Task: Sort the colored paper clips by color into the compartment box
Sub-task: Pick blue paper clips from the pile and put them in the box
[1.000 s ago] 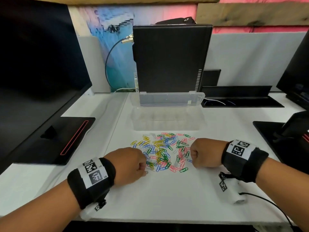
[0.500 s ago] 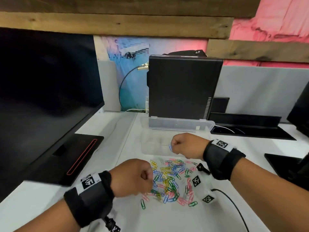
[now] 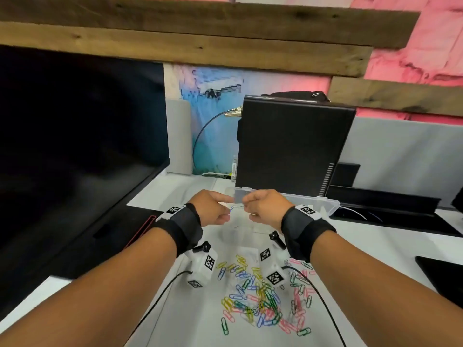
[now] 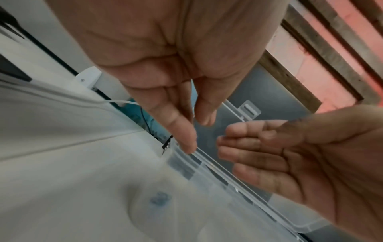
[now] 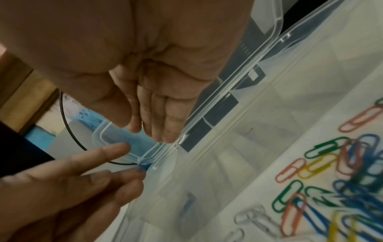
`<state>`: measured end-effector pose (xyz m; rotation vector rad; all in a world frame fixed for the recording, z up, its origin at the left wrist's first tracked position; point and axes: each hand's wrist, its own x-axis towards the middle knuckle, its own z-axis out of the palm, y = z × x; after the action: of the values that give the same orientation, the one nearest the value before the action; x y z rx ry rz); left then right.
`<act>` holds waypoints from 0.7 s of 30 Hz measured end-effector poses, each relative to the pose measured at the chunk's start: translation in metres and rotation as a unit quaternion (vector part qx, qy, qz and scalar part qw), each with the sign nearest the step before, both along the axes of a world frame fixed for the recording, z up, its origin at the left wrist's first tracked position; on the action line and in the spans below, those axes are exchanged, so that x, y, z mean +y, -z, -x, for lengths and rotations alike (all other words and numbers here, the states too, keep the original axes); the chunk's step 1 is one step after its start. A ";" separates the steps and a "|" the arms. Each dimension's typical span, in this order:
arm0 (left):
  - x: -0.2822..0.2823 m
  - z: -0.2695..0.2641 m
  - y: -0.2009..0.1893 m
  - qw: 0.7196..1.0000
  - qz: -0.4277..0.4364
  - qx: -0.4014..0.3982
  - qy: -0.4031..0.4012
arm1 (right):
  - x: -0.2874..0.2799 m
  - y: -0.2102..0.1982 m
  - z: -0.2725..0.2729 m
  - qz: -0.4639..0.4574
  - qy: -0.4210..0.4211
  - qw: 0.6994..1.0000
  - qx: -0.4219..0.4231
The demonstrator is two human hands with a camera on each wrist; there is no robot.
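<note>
Both hands are raised over the clear compartment box (image 3: 253, 230), which sits on the white table (image 3: 175, 321) in front of an upright black computer case (image 3: 293, 144). The box lid (image 3: 288, 200) stands open against that case.

The left hand (image 3: 213, 209) is over the left end of the box. Its index finger (image 3: 223, 196) points forward, and the thumb and another finger pinch a blue paper clip (image 3: 231, 209) at the fingertips. In the right wrist view the same clip (image 5: 143, 167) appears as a blue blur at the fingertips, just beside the near left corner of the lid; whether it touches the plastic cannot be told.

The right hand (image 3: 263, 206) is just beside the left hand, apart from it. In the right wrist view its fingers (image 5: 163, 124) are straight and close together, the tips pointing down at the hinge edge of the box (image 5: 228, 147). No clip is visible in this hand.

A blurred blue shape (image 4: 160, 198) lies inside the left compartment.

The remaining pile of paper clips (image 3: 263, 296) lies on the table nearer the person than the box, in mixed blue, green, yellow, pink and white. A single green clip (image 3: 224, 326) lies apart at the near left edge of the pile.

A dark monitor (image 3: 75, 146) stands at the left.
</note>
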<state>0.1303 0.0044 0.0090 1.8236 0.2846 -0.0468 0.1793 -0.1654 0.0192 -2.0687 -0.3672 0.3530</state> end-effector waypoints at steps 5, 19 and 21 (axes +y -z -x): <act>0.009 0.016 -0.008 0.997 -0.066 -0.036 0.024 | -0.025 -0.004 0.016 -0.051 -0.004 0.999 0.009; -0.026 0.078 0.031 0.791 -0.580 0.069 0.181 | -0.097 0.037 0.043 0.480 -0.128 0.847 -0.189; -0.027 0.081 0.032 0.785 -0.582 0.082 0.195 | -0.096 0.039 0.046 0.461 -0.136 0.856 -0.193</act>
<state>0.0498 -0.0230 -0.0235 3.1128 0.0138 -0.3978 0.1335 -0.2618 -0.0200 -3.0581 -0.8646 0.3048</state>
